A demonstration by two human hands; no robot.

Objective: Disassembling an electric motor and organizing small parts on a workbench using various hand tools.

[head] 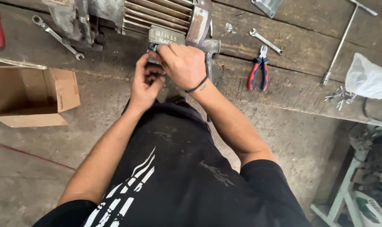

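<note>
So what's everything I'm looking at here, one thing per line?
Finned metal machine: one, grey, top centre of the bench.
Wooden bench: one, dark brown, across the top.
Spanners: two, silver, one at left, one right of the machine.
Pliers: one, red and blue handles, bench centre-right.
T-handle wrench: one, silver, bench right.
Plastic bag: one, white, far right.
Cardboard box: one, brown, open, on the floor at left.
Left hand: fingers curled, below the machine.
Right hand: black wristband, pressed against the machine's casing.
</note>
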